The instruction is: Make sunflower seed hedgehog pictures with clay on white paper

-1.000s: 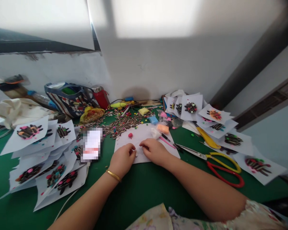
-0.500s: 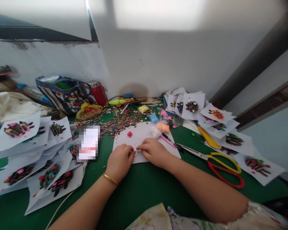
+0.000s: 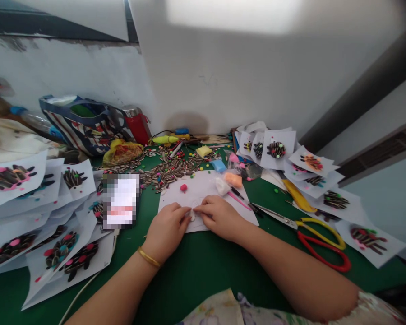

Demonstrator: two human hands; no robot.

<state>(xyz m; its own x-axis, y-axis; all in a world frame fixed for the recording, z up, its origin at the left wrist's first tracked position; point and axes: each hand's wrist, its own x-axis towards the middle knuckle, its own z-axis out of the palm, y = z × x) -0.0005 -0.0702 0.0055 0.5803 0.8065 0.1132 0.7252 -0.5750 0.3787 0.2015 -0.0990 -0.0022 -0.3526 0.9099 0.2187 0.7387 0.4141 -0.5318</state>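
A sheet of white paper [image 3: 169, 198] lies on the green table, with faint pencil lines near its middle. Over its front edge my left hand [image 3: 169, 228] is closed, thumb and index finger pinching a small white piece of modelling clay [image 3: 192, 217]. My right hand [image 3: 219, 217] meets it from the other side, its fingers bent and pressed together at the same white piece; its thumb is partly hidden. A red clay ball [image 3: 183, 188] sits on the sheet beyond my hands. Near the right hand are a white clay lump [image 3: 221, 186] and an orange clay pack [image 3: 233, 180].
Scissors [image 3: 301, 224] with red and yellow handles lie at right, near a yellow cutter [image 3: 297, 196]. Sunflower seeds [image 3: 165, 174] are heaped behind the paper. Decorated sheets [image 3: 64, 266] pile at left, more sheets [image 3: 345, 203] at right. A phone [image 3: 122, 201] with a cable lies left.
My fingertips have drawn closer together around the small white piece. The view has shifted slightly, so the surroundings sit a little differently; the other things on the table stay put.
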